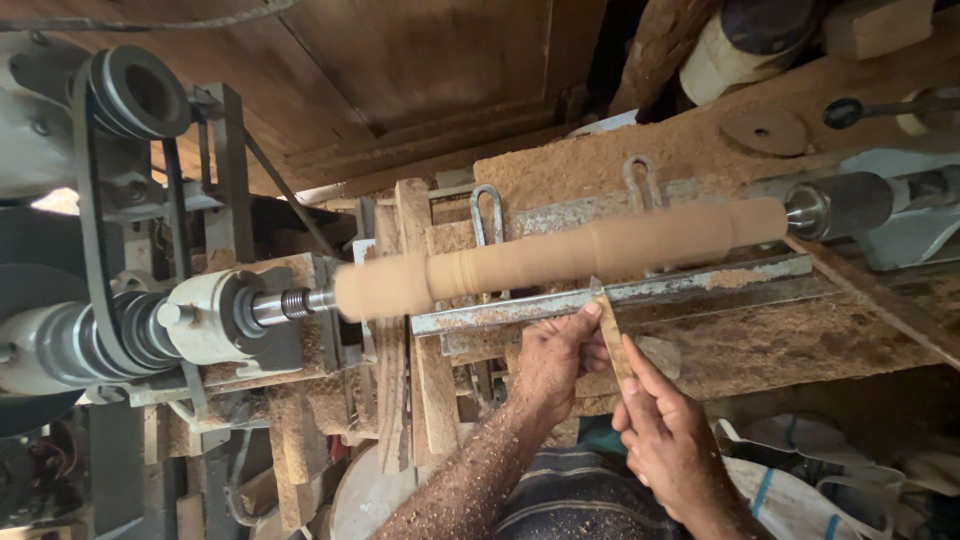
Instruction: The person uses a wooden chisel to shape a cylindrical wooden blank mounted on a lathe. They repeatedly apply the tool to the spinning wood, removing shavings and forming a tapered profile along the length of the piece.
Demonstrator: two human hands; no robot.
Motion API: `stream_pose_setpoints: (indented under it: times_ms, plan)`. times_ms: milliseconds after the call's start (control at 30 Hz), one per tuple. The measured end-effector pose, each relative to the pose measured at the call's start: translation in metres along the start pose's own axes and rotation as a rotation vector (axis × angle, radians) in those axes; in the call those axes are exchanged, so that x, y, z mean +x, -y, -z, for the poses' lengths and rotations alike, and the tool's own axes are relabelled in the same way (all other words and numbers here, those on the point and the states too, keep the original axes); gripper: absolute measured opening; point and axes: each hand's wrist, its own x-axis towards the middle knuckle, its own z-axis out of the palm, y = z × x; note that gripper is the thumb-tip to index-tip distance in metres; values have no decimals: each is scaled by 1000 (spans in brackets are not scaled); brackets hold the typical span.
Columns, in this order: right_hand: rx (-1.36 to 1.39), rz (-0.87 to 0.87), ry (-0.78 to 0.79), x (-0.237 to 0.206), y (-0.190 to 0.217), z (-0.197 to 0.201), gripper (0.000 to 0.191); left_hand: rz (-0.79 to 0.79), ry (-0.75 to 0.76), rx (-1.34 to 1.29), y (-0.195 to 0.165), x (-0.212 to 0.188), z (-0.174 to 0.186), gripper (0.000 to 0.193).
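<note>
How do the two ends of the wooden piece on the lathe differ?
The left end of the workpiece is thicker and blurred, meeting a threaded spindle. The right end is slimmer and sharper, meeting a smooth shiny steel centre. Both are pale, rounded wood.

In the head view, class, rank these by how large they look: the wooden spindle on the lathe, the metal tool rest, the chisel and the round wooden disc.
1. Wooden spindle, longest and thickest.
2. Metal tool rest, nearly as long, but thinner.
3. Chisel, held by the left hand and right hand.
4. Wooden disc, though it lies farther away, so its rank against the chisel is unsure.
</note>
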Motion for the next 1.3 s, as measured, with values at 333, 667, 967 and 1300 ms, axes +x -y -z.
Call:
stream_pose_setpoints:
  times_ms: [333,667,967,1300]
  plan:
    - [-113,-62,39,1,11,2,54,14,-34,-19,-7,-5,10,27]
    - [-123,-23,101,8,0,3,58,-8,-46,-39,-12,-10,17,27]
    - [-51,-3,61,6,-7,-3,54,-6,-42,-12,-13,-8,17,27]
    - [122,-30,-23,1,-21,2,55,16,46,59,-4,-3,-3,24]
